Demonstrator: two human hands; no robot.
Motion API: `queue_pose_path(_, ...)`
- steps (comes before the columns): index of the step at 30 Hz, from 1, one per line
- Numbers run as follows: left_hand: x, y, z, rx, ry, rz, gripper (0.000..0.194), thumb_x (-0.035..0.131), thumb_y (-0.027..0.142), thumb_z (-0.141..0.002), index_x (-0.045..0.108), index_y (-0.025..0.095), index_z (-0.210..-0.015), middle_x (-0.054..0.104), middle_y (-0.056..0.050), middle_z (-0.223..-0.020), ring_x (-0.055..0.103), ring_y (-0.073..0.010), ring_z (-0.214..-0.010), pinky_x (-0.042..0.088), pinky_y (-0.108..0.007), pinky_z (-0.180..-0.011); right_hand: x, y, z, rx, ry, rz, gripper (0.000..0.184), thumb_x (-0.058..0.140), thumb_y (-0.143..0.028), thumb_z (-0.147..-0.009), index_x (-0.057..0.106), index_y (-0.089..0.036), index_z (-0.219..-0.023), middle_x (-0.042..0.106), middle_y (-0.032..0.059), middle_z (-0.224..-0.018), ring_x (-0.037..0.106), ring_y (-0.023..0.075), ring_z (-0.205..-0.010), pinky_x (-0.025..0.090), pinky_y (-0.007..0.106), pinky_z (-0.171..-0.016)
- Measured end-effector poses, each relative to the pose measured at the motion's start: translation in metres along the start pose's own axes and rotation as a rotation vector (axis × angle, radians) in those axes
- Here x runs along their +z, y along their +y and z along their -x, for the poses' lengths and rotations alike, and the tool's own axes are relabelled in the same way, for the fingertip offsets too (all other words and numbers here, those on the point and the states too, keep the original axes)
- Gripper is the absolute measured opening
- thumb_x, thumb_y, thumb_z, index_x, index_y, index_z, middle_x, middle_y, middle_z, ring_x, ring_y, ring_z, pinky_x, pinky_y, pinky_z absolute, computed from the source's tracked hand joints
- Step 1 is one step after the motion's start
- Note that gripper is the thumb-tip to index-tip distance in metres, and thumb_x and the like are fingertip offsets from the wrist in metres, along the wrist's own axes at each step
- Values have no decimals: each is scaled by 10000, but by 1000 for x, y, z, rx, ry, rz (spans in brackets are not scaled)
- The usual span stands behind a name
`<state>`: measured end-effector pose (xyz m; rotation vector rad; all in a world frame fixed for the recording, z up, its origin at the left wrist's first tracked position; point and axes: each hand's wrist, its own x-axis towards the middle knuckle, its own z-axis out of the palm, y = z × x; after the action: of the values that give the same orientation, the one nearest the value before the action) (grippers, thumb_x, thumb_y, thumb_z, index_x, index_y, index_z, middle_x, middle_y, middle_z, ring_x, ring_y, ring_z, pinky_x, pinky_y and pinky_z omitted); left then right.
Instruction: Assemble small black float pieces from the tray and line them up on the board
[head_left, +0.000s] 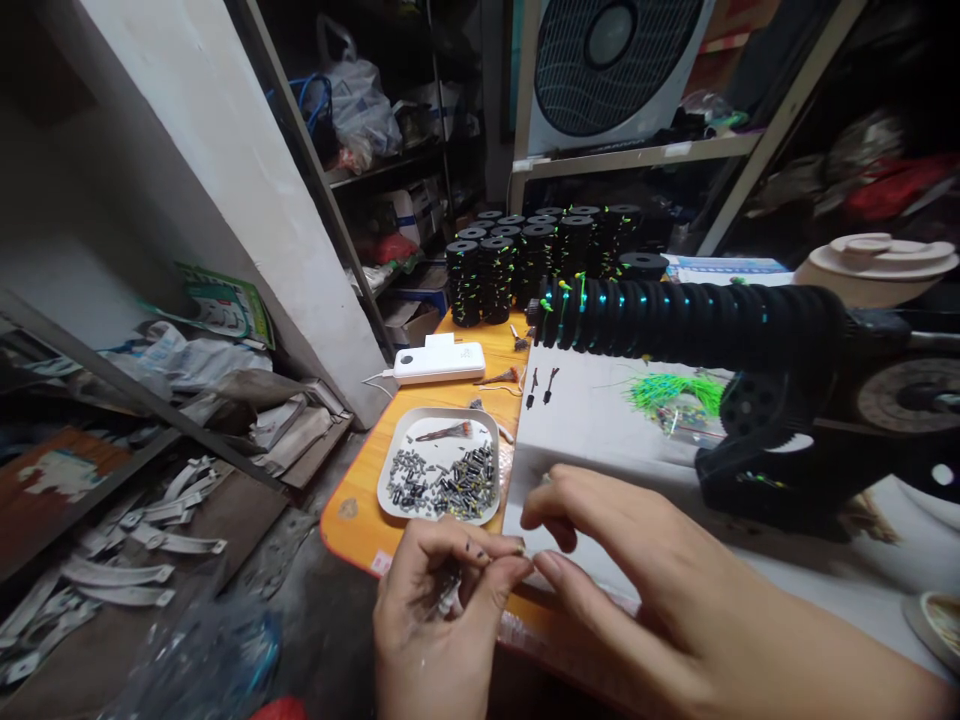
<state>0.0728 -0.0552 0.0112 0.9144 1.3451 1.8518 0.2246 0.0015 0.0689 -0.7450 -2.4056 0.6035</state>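
Observation:
My left hand is closed in a pinch, thumb against index finger, just in front of a white tray. Whatever sits at its fingertips is too small to name; something pale shows under its curled fingers. Close beside it, my right hand has thumb and index finger apart, the thumb tip near the left fingertips. Small grey and black cylindrical pieces, some with yellow bits, lie in the tray along with a brush. A black ribbed cylinder with green and yellow bits extends sideways from a black machine beyond my right hand.
Several black spool stacks stand at the table's back. A white power bank-like box lies behind the tray. Green strands and two small dark pieces rest on the white surface. A round container is at far right.

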Motion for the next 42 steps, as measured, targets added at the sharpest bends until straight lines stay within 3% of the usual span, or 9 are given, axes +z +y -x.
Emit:
queue_pose_path(9,6,-5,2,179,27,-2,258,864,196,-692,616,264,-679,730,7,-679,657,-169,-652,512,-265,-646,8,8,-2,-68,137,-247,89,614,-125,-914,691,-169,-905,595,21,-781,550,100,-647,425,184,-552)
queue_pose_path(15,10,2,-5,-360,-61,333,469,965,394,-489,772,226,-882,701,3,-727,625,-106,-638,493,-174,-595,9,8,-1,-121,192,-254,106,587,-87,-914,672,-150,-909,596,29,-780,543,104,-665,431,182,-569)
queue_pose_path(19,14,6,-7,-424,-57,535,271,939,319,-586,711,193,-658,707,15,-763,554,-41,-566,466,-134,-569,11,8,-1,-140,186,-215,83,573,-142,-938,651,-141,-907,577,38,-781,531,122,-687,434,197,-575)
queue_pose_path(22,11,4,-5,-425,-148,611,259,872,352,-699,652,216,-709,597,65,-543,373,-17,-405,333,-119,-433,11,12,-3,-190,154,-68,120,565,-202,-959,637,-146,-881,581,42,-774,531,138,-685,453,232,-591)
queue_pose_path(26,-5,-4,-8,-424,-286,476,253,790,341,-807,592,194,-750,466,80,-447,359,-37,-407,305,-154,-461,2,23,-6,-499,152,353,306,396,-127,-1018,653,-145,-854,654,64,-787,606,186,-783,513,352,-763)
queue_pose_path(30,-25,-12,-15,-506,-441,298,302,756,383,-835,541,188,-756,394,109,-425,270,-28,-380,240,-150,-436,-11,38,-10,-632,167,562,205,499,-121,-994,673,-188,-909,712,23,-934,602,195,-1149,430,403,-1092)
queue_pose_path(33,-33,-16,-19,-557,-547,231,378,753,481,-810,511,194,-760,373,125,-416,208,-25,-364,223,-149,-414,-19,52,-15,-706,305,769,143,558,-186,-984,680,-214,-914,729,-10,-968,620,162,-1137,458,359,-1091)
queue_pose_path(36,-33,-15,-18,-563,-563,187,406,747,524,-797,507,197,-775,371,128,-413,211,-25,-368,218,-147,-409,-27,61,-20,-562,535,981,98,688,-167,-908,683,-220,-990,749,20,-985,653,209,-1069,521,393,-946)
queue_pose_path(42,-30,-2,-1,-467,-508,288,326,734,446,-837,532,202,-761,416,94,-430,311,-36,-360,272,-160,-418,-25,49,-17,-401,594,1048,175,682,-131,-916,690,-213,-1071,766,40,-1084,645,252,-1160,499,400,-967)
